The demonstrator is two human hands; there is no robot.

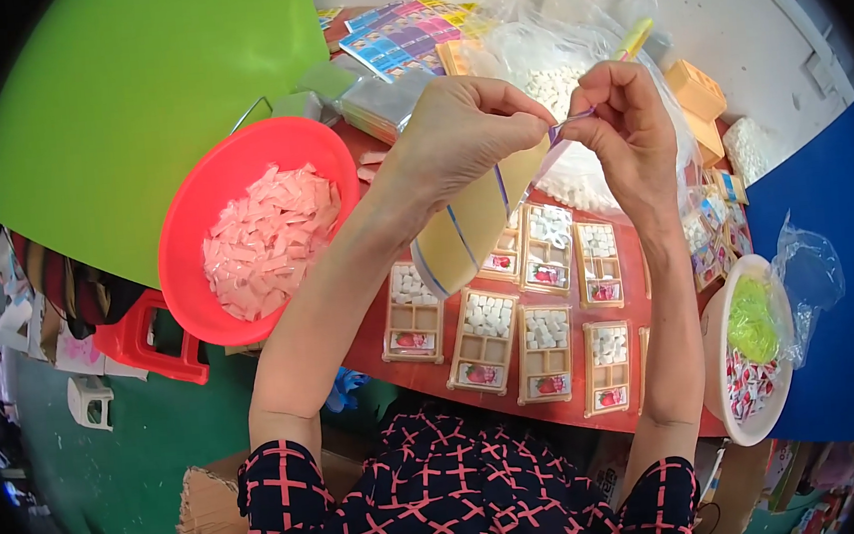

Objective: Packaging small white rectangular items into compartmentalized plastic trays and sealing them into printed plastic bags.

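Observation:
My left hand [472, 138] pinches a pale yellow sheet [474, 225] with thin purple lines across it. The sheet hangs curved below my fingers, over the trays. Close beside it, my right hand [627, 131] is closed in a pinch on a narrow purple-edged strip at the sheet's upper corner. Whether that strip is still joined to the sheet I cannot tell. Beneath my hands, several small wooden trays [484, 348] with compartments stand in rows on the red table [374, 356]. White cubes and little strawberry-printed packets lie in them.
A pink-red basin [180, 256] of pale pink packets stands left. Behind my hands lies a big clear bag [573, 80] of white pieces. At right, a white basin [729, 414] holds a green bag and red-white packets. Colourful printed sheets [404, 38] lie at the back.

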